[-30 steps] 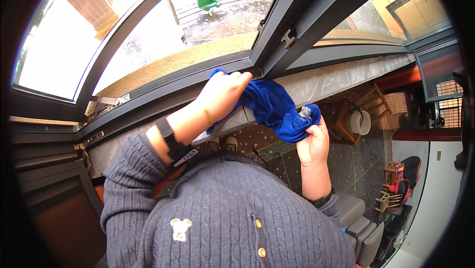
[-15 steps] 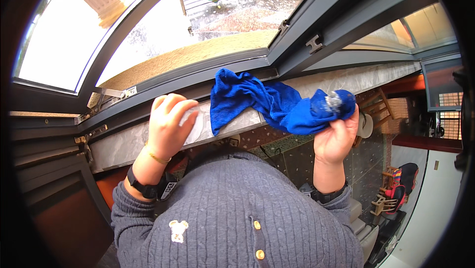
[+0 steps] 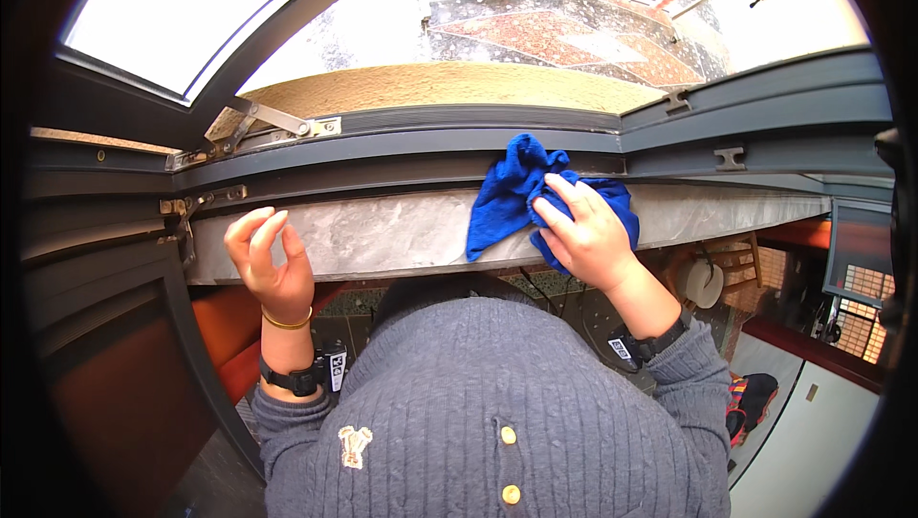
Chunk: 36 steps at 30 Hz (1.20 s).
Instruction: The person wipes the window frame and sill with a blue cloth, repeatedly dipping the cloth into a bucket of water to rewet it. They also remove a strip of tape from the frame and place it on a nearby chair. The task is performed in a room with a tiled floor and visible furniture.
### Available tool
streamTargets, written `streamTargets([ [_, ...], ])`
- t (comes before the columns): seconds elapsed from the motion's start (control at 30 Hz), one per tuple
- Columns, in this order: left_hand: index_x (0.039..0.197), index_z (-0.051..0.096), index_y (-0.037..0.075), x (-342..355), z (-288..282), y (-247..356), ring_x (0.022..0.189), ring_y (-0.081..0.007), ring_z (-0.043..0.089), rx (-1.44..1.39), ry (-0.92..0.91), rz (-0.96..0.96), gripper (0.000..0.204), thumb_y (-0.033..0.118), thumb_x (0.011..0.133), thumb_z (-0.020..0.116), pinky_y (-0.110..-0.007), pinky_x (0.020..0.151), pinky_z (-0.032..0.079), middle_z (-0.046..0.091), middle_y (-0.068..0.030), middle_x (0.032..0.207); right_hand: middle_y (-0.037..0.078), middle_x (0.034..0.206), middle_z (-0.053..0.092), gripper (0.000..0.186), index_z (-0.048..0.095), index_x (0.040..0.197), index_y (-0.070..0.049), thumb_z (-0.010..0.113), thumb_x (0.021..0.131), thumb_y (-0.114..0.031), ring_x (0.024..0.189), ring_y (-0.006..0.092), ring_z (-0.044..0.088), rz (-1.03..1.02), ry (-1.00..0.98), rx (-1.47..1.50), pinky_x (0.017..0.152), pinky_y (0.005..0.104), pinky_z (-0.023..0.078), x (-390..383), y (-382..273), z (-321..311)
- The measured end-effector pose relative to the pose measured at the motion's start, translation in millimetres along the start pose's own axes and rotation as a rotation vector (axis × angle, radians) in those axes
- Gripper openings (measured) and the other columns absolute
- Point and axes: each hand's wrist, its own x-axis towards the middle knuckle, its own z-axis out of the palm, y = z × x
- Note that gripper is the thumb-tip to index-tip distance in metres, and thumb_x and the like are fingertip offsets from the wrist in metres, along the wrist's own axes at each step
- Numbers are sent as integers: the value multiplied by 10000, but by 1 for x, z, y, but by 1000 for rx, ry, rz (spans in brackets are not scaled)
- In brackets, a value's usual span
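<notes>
A crumpled blue cloth (image 3: pixel 499 204) lies bunched at the inner edge of the grey stone windowsill (image 3: pixel 382 228), its top fold reaching up against the dark window frame (image 3: pixel 411 142). From above, my right hand (image 3: pixel 590 236) grips the bunched part, with fingers bent into the fabric. Part of the cloth sticks out on either side of that hand. Over the left end of the sill hovers my left hand (image 3: pixel 273 255), holding nothing, its fingers loosely curled and the thumb apart from them.
An open window sash (image 3: pixel 215 68) tilts outward at the left, joined by a metal hinge arm (image 3: pixel 277 119). Latch pieces (image 3: pixel 729 159) sit on the frame at right. A dark cabinet-like panel (image 3: pixel 105 365) stands at lower left. Beyond the sill at right is a wooden chair (image 3: pixel 741 260).
My right hand has turned over and come down leftward with the cloth, which is now bunched against the sill. The grey patch on it no longer shows. My view has shifted.
</notes>
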Motion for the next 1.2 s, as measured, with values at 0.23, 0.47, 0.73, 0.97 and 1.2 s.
streamTargets([
  [0.23,1082,623,35,-21,-15,-29,1053,-273,554,76,95,-40,291,-95,823,599,-377,931,462,535,-124,1131,134,1036,615,283,649,950,-62,722,677,-48,900,320,617,-160,113,251,806,397,519,59,-14,3],
  [0.47,1187,589,34,-22,-8,-49,1157,-307,472,127,117,-200,400,-28,796,644,-427,1013,391,458,-162,1233,144,1052,615,440,645,1049,-67,754,625,-14,916,334,624,-353,368,369,787,422,526,157,-61,-9],
  [0.73,1287,521,-13,-22,-13,-54,1208,-333,408,158,73,-224,857,733,864,501,-474,1055,322,409,-193,1277,85,1019,570,360,625,1122,-80,593,785,-202,928,252,563,-476,108,147,763,354,499,262,-160,75],
  [0.97,1267,535,-22,-28,-13,-54,1201,-326,413,89,119,-254,861,732,852,525,-453,1031,359,396,-194,1260,117,1055,589,428,632,1118,-83,684,694,-120,916,305,585,-362,71,128,815,404,507,199,-83,33],
  [1.2,1168,578,9,-36,-13,-57,1170,-338,438,83,135,-203,743,687,864,557,-471,1002,381,411,-165,1227,141,1138,586,466,685,1123,-107,712,658,-95,968,333,561,-227,87,-23,865,409,488,144,-36,2],
])
